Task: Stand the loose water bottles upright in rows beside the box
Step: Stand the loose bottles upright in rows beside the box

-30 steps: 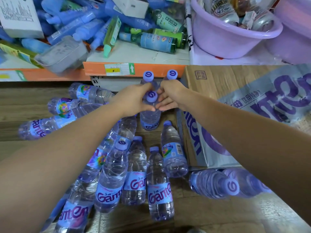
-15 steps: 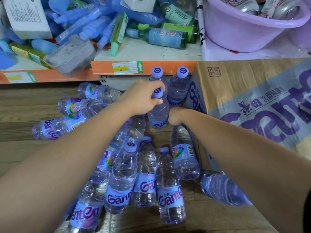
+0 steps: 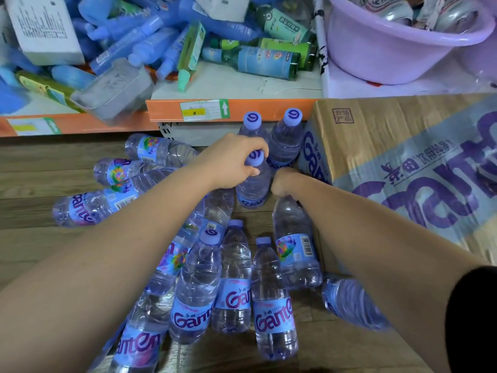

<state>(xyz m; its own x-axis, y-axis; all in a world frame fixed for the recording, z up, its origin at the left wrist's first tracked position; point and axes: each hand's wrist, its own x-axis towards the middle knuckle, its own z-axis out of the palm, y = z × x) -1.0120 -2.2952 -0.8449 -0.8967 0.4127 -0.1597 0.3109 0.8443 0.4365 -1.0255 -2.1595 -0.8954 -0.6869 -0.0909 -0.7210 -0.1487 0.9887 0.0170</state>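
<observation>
Your left hand point(image 3: 231, 164): arm stretched forward, fingers point(image 3: 255, 145) curled round the cap of an upright bottle point(image 3: 252, 189). Your right hand point(image 3: 282, 181): arm stretched forward, wrist bent down, fingers hidden.

Two purple-capped water bottles point(image 3: 285, 141) upright at 12 o'clock beside the cardboard box point(image 3: 390, 146), third bottle point(image 3: 252, 187) upright before them, cap gripped by left hand point(image 3: 231, 162), loose bottles point(image 3: 234, 278) lying jumbled from 6 to 9 o'clock

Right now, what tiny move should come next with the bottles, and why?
Probably tip the lying bottle upright beside the box: the right grip seems to hold its neck, and the left grip holds the cap of a standing bottle with a gap between it and the box.
</observation>
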